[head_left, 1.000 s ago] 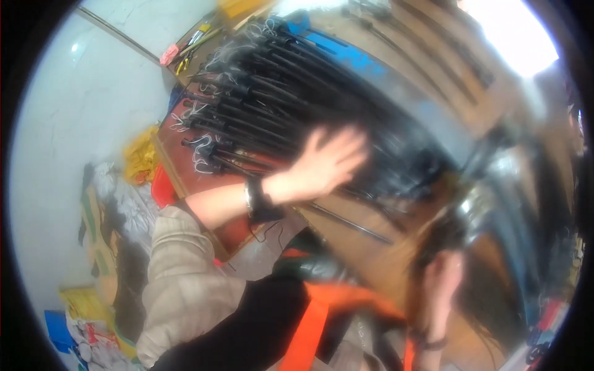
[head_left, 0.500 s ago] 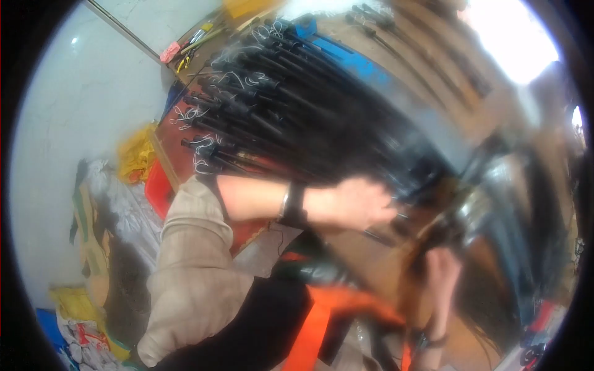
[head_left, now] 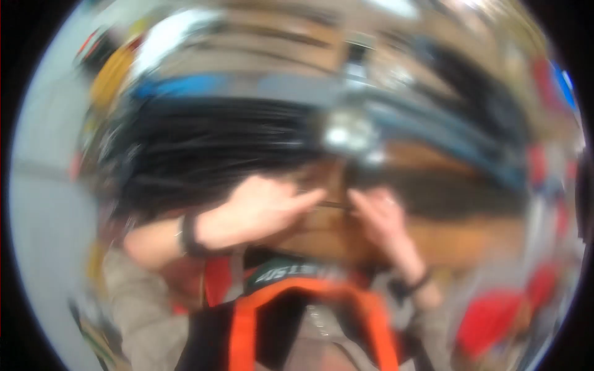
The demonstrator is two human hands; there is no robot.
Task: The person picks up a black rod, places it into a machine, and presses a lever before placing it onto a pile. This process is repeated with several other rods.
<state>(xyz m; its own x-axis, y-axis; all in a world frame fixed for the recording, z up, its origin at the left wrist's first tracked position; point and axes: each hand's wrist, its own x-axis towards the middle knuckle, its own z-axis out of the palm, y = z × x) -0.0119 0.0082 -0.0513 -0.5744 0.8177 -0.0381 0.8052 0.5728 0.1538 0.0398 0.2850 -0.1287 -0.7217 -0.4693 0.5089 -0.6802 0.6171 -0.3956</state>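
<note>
1. Both hands are raised over the middle of the bench; the left hand (head_left: 257, 207) is seen flat with fingers extended toward the right, and the right hand (head_left: 378, 216) is seen with fingers curled.
2. A thin dark rod (head_left: 334, 204) is seen between the two hands' fingertips; whether it is gripped by either hand cannot be told through the motion blur.
3. A large mass of black rods (head_left: 204, 145) is shown just behind the left hand; its count cannot be told, as the pieces are smeared together.
4. One shiny metal part (head_left: 346, 130) is shown above the gap between the hands, on a blue-grey bar (head_left: 445, 139).
5. Bare brown bench (head_left: 470, 232) is seen to the right of the right hand, offering open room; its near edge is hidden by the forearms.
6. Two wristbands are counted, one on each wrist.
</note>
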